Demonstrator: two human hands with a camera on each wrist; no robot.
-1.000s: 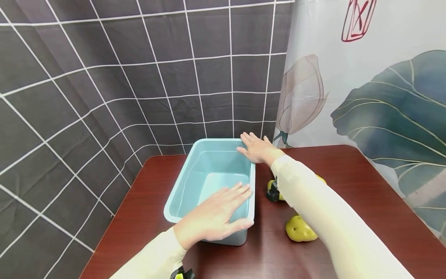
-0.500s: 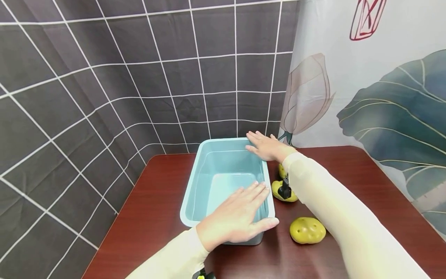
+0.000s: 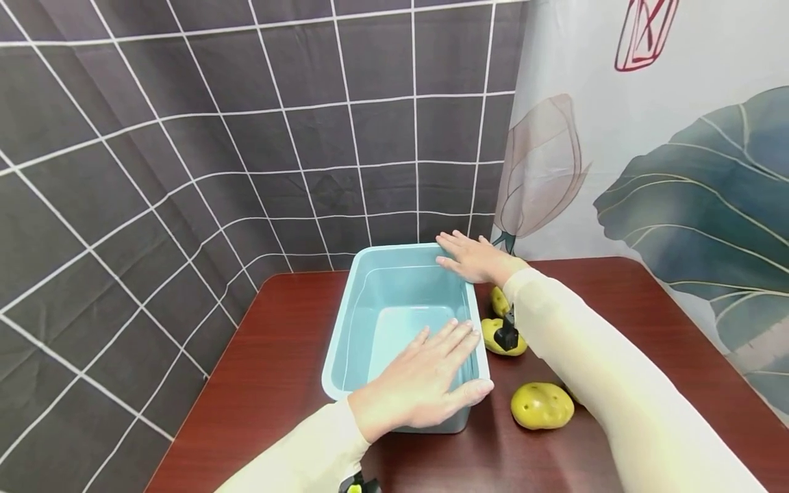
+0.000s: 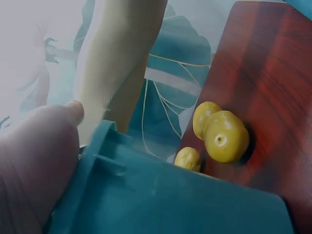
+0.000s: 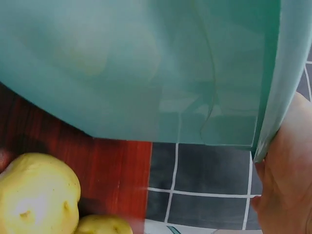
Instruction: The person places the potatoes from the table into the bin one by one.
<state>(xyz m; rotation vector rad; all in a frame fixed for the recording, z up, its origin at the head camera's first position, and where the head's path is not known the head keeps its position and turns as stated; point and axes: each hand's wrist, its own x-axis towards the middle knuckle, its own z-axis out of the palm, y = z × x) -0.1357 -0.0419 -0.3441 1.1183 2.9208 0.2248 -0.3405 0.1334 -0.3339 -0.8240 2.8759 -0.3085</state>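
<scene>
A light blue plastic bin (image 3: 401, 322), open-topped with nothing inside, stands on the dark red table. My left hand (image 3: 425, 376) lies across the near part of its right rim, fingers straight and thumb out along the near corner. At the far right corner my right hand (image 3: 471, 259) rests on the rim, its fingers extended; part of that palm (image 5: 287, 180) shows beside the rim in the right wrist view. Several yellow potatoes lie right of the bin, including a near one (image 3: 542, 406), a middle one (image 3: 493, 335) and a farther one (image 3: 499, 301). My right sleeve partly hides another.
The wooden table (image 3: 265, 356) ends on the left by a dark grid-patterned curtain (image 3: 246, 157). A pale curtain with a leaf print (image 3: 696, 192) hangs behind its right side. Two potatoes (image 4: 226, 136) sit close together in the left wrist view.
Both hands and the bin have shifted right across the table, nearer the potatoes, mostly in the first half second. The head view has also turned slightly. Since then, almost nothing has moved.
</scene>
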